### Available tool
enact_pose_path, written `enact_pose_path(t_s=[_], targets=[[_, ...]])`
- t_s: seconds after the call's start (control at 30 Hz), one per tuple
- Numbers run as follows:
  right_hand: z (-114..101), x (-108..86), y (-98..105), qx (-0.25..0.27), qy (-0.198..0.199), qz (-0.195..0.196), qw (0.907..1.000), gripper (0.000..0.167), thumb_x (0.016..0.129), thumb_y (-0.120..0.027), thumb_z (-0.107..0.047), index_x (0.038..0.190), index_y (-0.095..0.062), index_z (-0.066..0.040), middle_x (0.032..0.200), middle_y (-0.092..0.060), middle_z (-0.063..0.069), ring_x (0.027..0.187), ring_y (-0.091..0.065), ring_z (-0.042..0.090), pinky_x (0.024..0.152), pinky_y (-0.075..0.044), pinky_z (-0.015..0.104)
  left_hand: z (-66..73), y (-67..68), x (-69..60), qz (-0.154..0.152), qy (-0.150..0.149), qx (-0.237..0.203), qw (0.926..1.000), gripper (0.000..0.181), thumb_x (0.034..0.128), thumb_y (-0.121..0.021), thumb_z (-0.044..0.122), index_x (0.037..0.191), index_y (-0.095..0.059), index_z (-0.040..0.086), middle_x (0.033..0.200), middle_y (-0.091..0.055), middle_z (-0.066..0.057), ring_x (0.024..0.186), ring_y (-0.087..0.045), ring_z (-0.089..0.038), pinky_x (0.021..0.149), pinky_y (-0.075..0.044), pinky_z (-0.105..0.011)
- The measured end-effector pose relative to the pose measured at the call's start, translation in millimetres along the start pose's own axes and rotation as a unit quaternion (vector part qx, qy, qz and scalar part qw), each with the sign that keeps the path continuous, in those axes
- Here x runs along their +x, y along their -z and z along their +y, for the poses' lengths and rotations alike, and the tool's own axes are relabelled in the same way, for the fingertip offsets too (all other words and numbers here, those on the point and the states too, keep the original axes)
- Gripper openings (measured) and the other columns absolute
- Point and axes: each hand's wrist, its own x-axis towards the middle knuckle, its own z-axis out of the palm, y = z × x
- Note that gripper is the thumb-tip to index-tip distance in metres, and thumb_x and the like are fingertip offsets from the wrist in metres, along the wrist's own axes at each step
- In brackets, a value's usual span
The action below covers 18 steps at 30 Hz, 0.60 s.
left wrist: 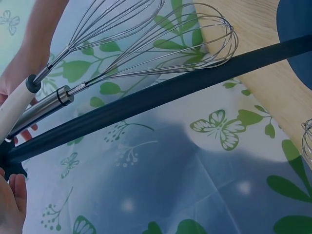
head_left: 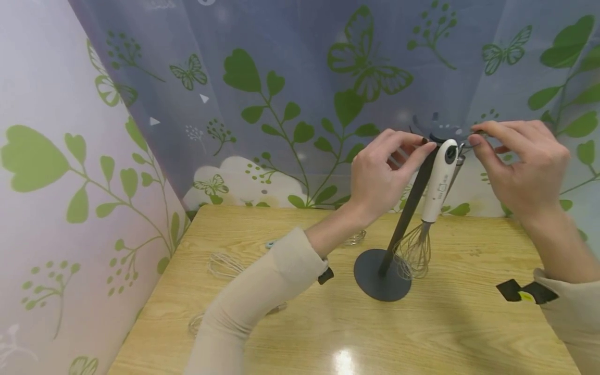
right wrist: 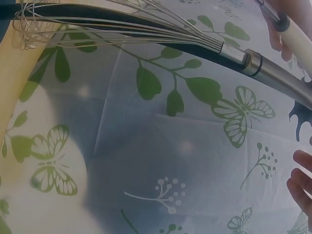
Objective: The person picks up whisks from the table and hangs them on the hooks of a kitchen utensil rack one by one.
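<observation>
A dark utensil stand (head_left: 404, 219) rises from a round base on the table, with a hook rack (head_left: 438, 136) at its top. Thumb and index finger of my left hand (head_left: 382, 169) pinch the rack's left side. My right hand (head_left: 527, 161) pinches its right side, fingertips beside the hanging loops. A white-handled whisk (head_left: 440, 182) hangs from the rack, wires downward. Behind it hangs a steel-handled whisk (left wrist: 44, 111), mostly hidden in the head view but plain in both wrist views. Dark hook prongs (right wrist: 301, 119) show near my right fingers in the right wrist view.
On the wooden table (head_left: 492, 260), several whisks lie left of the stand: a pale wire whisk (head_left: 226, 264), another whisk head (head_left: 354, 238) near the base, and one partly behind my left sleeve (head_left: 262, 286). Patterned curtain (head_left: 300, 104) backs the table closely.
</observation>
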Motion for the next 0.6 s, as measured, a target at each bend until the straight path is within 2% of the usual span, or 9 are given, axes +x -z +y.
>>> enact_pose_path(t_s=[0.2, 0.4, 0.6], targets=[[-2.3, 1.2, -0.3, 0.02, -0.007, -0.009, 0.9997, 0.063, 0.099, -0.068, -0.057, 0.1, -0.081, 0.005, 0.094, -0.077, 0.031, 0.092, -0.044, -0.035, 0.092, -0.034, -0.002, 1.7, 0.4, -0.6, 0.007, -0.007, 0.004, 0.9999, 0.016, 0.0976, -0.077, 0.022, 0.101, -0.079, 0.006, 0.092, -0.075, -0.005, 0.071, -0.07, -0.011, 0.069, -0.053, -0.007], [-6.3, 1.5, 5.0, 0.027, -0.014, -0.033, 0.999, 0.036, 0.098, -0.077, -0.03, 0.106, -0.081, 0.005, 0.1, -0.077, 0.031, 0.104, -0.052, -0.028, 0.082, -0.038, -0.008, 2.1, -0.7, -2.1, 0.014, -0.013, 0.008, 0.9998, 0.016, 0.0966, -0.078, 0.021, 0.101, -0.079, 0.006, 0.091, -0.075, -0.005, 0.071, -0.071, -0.012, 0.069, -0.053, -0.006], [-12.5, 3.5, 7.0, 0.029, -0.016, -0.022, 0.9992, 0.025, 0.096, -0.079, -0.015, 0.109, -0.08, 0.006, 0.111, -0.077, 0.028, 0.11, -0.052, -0.028, 0.084, -0.039, -0.008, 1.0, -0.7, -3.2, 0.016, -0.012, 0.008, 0.9998, 0.016, 0.0968, -0.078, 0.021, 0.102, -0.079, 0.006, 0.09, -0.075, -0.005, 0.07, -0.07, -0.011, 0.068, -0.051, -0.005]])
